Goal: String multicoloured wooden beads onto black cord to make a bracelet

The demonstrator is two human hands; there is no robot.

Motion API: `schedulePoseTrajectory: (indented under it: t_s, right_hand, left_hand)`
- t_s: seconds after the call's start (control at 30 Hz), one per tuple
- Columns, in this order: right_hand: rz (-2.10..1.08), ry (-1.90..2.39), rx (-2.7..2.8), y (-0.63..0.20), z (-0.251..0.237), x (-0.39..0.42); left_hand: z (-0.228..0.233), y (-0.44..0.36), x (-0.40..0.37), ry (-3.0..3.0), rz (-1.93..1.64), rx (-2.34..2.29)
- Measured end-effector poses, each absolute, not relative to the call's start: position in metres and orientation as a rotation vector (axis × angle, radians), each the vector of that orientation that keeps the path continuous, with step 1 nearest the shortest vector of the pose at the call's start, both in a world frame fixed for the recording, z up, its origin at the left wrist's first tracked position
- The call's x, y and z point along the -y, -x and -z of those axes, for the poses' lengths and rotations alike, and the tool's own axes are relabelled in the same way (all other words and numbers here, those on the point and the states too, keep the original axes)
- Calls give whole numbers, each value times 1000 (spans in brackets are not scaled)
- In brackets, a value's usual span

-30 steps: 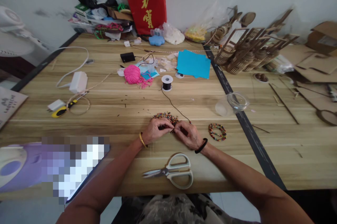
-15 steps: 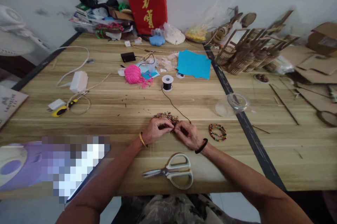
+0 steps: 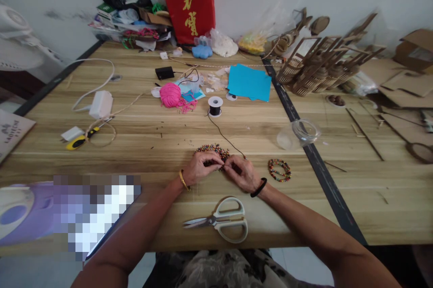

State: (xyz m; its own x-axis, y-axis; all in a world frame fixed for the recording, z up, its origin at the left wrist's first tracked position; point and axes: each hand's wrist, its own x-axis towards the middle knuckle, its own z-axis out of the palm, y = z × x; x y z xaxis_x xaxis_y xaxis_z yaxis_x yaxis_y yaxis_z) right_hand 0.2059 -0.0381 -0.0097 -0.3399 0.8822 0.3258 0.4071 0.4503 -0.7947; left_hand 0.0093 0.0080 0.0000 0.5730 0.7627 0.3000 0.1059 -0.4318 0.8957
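Along the left edge of the desk (image 3: 135,144) lies a white power adapter (image 3: 100,104) with its cable, and nearer you a yellow-handled tool (image 3: 78,143) beside a loop of cord. Further in, toward the far edge, sits a ball of pink yarn (image 3: 170,95).

Your left hand (image 3: 199,168), with a gold bangle at the wrist, rests on the desk close to the near edge, about midway along it. Its fingers are pinched together at the edge of the pile of small coloured beads (image 3: 213,149); what exactly they pinch is too small to tell. Your right hand (image 3: 244,173), with a black band at the wrist, meets the left one fingertip to fingertip, its fingers likewise narrowed into a pinch. A thin black cord (image 3: 223,136) runs from the spool of black cord (image 3: 215,106), further toward the far edge, down to your right hand, and appears to end in that pinch.

Just nearer you than both hands, at the near edge, the white-handled scissors (image 3: 223,222) lie with blades slightly apart, pointing left. Just right of your right hand lies a finished beaded bracelet (image 3: 279,169), apart from it. Beyond that, a clear plastic jar (image 3: 297,133) lies on its side near the black strip (image 3: 304,139) that crosses the desk, and a blue paper sheet (image 3: 249,82) lies toward the far edge.
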Motion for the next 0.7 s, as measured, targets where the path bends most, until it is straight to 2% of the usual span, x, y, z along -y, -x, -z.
schedulePoseTrajectory:
  t_s: [0.7]
  right_hand:
    - [-770, 1088, 1941, -205, 8, 38]
  left_hand:
    - [3, -10, -7, -1836, -859, -750]
